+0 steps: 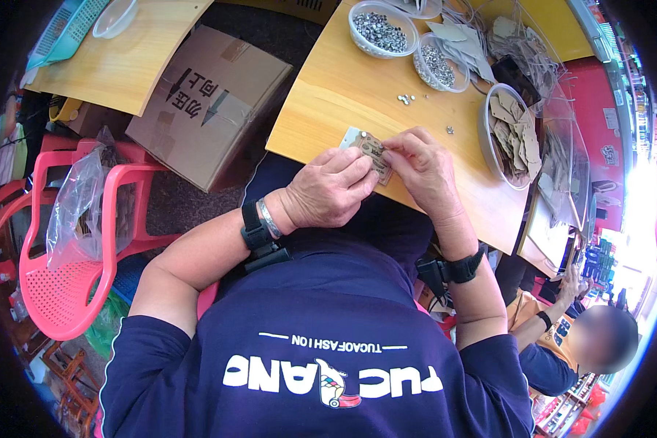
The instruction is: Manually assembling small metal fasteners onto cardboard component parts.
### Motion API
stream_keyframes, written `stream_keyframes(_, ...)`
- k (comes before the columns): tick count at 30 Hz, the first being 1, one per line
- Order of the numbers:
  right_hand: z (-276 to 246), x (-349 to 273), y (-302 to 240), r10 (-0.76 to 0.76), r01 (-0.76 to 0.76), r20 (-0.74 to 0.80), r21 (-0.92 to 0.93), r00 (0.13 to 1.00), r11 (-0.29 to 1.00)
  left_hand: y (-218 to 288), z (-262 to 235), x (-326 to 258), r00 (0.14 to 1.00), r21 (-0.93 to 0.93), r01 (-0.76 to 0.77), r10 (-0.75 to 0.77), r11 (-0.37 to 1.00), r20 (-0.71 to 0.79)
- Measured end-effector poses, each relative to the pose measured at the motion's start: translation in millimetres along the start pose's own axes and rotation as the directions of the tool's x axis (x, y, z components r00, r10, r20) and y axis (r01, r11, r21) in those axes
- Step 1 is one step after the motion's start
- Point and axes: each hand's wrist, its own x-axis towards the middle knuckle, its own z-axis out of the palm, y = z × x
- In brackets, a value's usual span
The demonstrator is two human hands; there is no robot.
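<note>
A small brown printed card (374, 150) with a pale corner is held near the table's front edge. A small round silvery piece (363, 134) shows on its upper part. My left hand (333, 187) is closed on the card's left side, its curled fingers covering part of it. At the card's right edge, the thumb and forefinger of my right hand (427, 169) are pinched together. Whatever sits between those right fingertips is hidden. Beyond my hands, loose small metal pieces (406, 98) lie on the wooden table (328, 95), with another little cluster (450, 131) farther right.
Two clear bowls (357, 45) (465, 79) of small metal pieces stand at the back. To the right, an oval tub (487, 150) holds brown cards. Pale cards (463, 45) are heaped behind. A carton (208, 102) and pink chair (69, 292) are left; a co-worker (555, 328) sits right.
</note>
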Motion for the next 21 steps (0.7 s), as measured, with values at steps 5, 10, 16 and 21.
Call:
stream_keyframes(5, 4, 4, -6, 0.093, -0.092, 0.015, -0.042, 0.996, 0.995, 1, 0, -1, 1.0, 0.009, -0.009, 0.009, 1.0, 0.001)
stream_keyframes(10, 6, 5, -8, 0.059, -0.059, -0.003, -0.085, 0.998, 0.995, 1, -3, 1, 1.0, -0.007, -0.015, 0.015, 1.0, -0.007)
stream_keyframes(16, 9, 2, -9, -0.075, 0.064, -0.057, -0.17, 0.996, 0.983, 0, -1, 0, 1.0, -0.022, -0.007, 0.007, 1.0, -0.005)
stream_keyframes(21, 11, -2, -6, -0.133, 0.115, -0.107, -0.162, 0.985, 0.98, 1, -2, 1, 1.0, -0.038, -0.005, 0.004, 0.999, -0.023)
